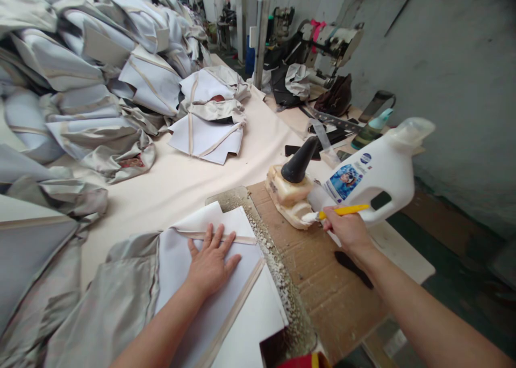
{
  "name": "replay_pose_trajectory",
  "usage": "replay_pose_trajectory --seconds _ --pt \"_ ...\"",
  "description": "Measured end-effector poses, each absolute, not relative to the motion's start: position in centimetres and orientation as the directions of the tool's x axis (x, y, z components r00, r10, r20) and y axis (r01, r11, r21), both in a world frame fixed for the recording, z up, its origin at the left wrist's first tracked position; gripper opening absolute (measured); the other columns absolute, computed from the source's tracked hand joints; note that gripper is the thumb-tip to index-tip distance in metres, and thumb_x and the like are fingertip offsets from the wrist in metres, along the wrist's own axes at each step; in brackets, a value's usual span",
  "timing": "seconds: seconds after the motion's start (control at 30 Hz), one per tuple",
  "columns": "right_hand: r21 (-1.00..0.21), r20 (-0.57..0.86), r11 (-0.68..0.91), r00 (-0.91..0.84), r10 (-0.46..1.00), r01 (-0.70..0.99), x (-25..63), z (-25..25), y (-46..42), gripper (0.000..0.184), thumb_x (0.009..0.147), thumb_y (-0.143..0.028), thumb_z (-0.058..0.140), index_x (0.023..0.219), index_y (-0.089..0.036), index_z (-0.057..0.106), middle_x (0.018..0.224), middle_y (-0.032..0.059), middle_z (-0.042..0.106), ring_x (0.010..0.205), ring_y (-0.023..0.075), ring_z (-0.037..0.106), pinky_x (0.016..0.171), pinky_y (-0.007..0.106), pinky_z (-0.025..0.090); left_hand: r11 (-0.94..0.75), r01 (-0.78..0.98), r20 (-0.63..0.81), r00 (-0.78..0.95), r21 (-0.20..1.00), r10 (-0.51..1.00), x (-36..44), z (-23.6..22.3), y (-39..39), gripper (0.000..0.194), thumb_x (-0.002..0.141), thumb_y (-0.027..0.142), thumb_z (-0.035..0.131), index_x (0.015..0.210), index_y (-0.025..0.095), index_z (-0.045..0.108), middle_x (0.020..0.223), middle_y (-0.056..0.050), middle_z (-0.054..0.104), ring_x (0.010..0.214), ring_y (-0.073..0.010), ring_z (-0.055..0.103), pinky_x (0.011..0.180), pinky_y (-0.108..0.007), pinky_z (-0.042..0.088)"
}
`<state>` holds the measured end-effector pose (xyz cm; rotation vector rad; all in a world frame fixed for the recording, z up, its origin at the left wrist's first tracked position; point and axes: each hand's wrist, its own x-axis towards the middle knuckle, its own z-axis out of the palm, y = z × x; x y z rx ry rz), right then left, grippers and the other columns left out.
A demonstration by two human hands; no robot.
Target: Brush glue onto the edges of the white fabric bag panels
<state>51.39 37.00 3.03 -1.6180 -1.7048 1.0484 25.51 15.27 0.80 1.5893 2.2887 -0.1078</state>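
My left hand [210, 263] lies flat with fingers spread on a pale grey-white fabric panel [242, 250] with tan taped seams. Grey lining cloth [116, 271] trails from the panel's left side. Between the fingers of my right hand [349, 229] is a yellow-handled brush [346, 210]. Its white tip is at the open mouth of a cream, glue-crusted container [288, 196], which has a black cone [300, 161] standing on top. Just behind the right hand stands a large white jug [374, 169] with a blue picture label.
Similar sewn pieces [100, 72] are heaped at the left and back. A crusted board [278, 266] and brown cardboard [322, 293] lie beside the panel. A sewing machine [332, 40], a green spray bottle [371, 129] and a metal post [263, 35] are farther back.
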Motion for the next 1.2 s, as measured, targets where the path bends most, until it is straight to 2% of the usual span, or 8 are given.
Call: replay_pose_trajectory --seconds 0.2,0.37,0.57,0.7,0.77,0.93,1.13,1.2 --pt "-0.768 -0.109 0.003 -0.136 0.985 0.641 52.6 4.5 36.1 0.027 0.076 -0.041 0.049 0.073 -0.016 0.061 0.053 0.0005 0.060 0.057 0.0156 0.058 0.066 0.029 0.045 0.363 0.921 -0.297 -0.310 0.141 0.903 25.6 0.9 15.1 0.052 0.088 0.054 0.036 0.136 0.037 0.029 0.148 -0.002 0.014 0.136 -0.0311 -0.001 0.095 -0.073 0.000" --pt "-0.824 -0.135 0.171 -0.481 0.866 0.539 53.4 4.3 34.1 0.028 0.074 -0.040 0.054 0.091 -0.019 0.063 0.091 0.0044 0.067 0.084 0.0188 0.061 0.079 0.031 0.046 0.359 0.921 -0.283 -0.308 0.150 0.908 25.6 1.0 15.0 0.051 0.088 0.053 0.036 0.136 0.037 0.030 0.148 -0.002 0.015 0.136 -0.0306 0.001 0.094 -0.073 0.001" --pt "-0.824 -0.276 0.014 -0.423 0.863 0.566 54.5 4.7 32.4 0.025 0.071 -0.040 0.060 0.082 -0.018 0.063 0.082 0.0034 0.066 0.080 0.0177 0.059 0.074 0.028 0.045 0.360 0.920 -0.274 -0.310 0.157 0.911 25.6 1.0 14.9 0.051 0.088 0.053 0.037 0.136 0.037 0.031 0.147 -0.001 0.017 0.136 -0.0298 0.003 0.094 -0.073 0.002" --pt "-0.826 -0.242 0.033 -0.408 0.880 0.563 54.5 4.8 32.9 0.028 0.074 -0.045 0.058 0.076 -0.017 0.061 0.072 0.0010 0.062 0.067 0.0140 0.054 0.061 0.025 0.042 0.355 0.922 -0.259 -0.309 0.154 0.915 25.6 0.8 15.0 0.050 0.088 0.052 0.036 0.136 0.037 0.031 0.147 -0.002 0.017 0.136 -0.0290 0.003 0.095 -0.073 0.003" --pt "-0.840 -0.182 0.055 -0.376 0.909 0.539 54.1 4.6 33.3 0.030 0.078 -0.046 0.053 0.076 -0.017 0.060 0.070 0.0010 0.061 0.067 0.0138 0.054 0.063 0.025 0.042 0.352 0.923 -0.252 -0.308 0.155 0.917 25.5 0.7 14.9 0.050 0.088 0.053 0.036 0.136 0.037 0.031 0.147 -0.002 0.017 0.136 -0.0293 0.004 0.095 -0.073 0.003" --pt "-0.800 -0.183 0.038 -0.304 0.935 0.599 53.4 4.4 33.5 0.032 0.078 -0.041 0.051 0.098 -0.017 0.060 0.078 0.0026 0.066 0.074 0.0162 0.060 0.071 0.028 0.045 0.354 0.920 -0.253 -0.307 0.168 0.918 25.5 0.8 14.7 0.050 0.088 0.053 0.036 0.136 0.038 0.031 0.147 -0.001 0.017 0.136 -0.0296 0.004 0.094 -0.074 0.003" --pt "-0.757 -0.174 0.127 -0.385 0.907 0.641 54.4 5.6 32.6 0.028 0.074 -0.036 0.054 0.092 -0.018 0.065 0.075 0.0024 0.067 0.068 0.0168 0.061 0.063 0.027 0.047 0.364 0.913 -0.252 -0.314 0.186 0.916 25.5 0.7 14.7 0.050 0.088 0.052 0.037 0.136 0.037 0.031 0.147 -0.001 0.017 0.136 -0.0300 0.003 0.095 -0.073 0.001" --pt "-0.799 -0.180 0.067 -0.345 0.921 0.598 54.3 5.6 33.0 0.025 0.072 -0.036 0.057 0.088 -0.018 0.064 0.072 0.0020 0.066 0.066 0.0162 0.061 0.061 0.026 0.047 0.367 0.911 -0.253 -0.316 0.190 0.915 25.6 0.7 14.7 0.050 0.088 0.052 0.037 0.136 0.037 0.031 0.147 -0.001 0.016 0.136 -0.0302 0.002 0.095 -0.072 -0.001"
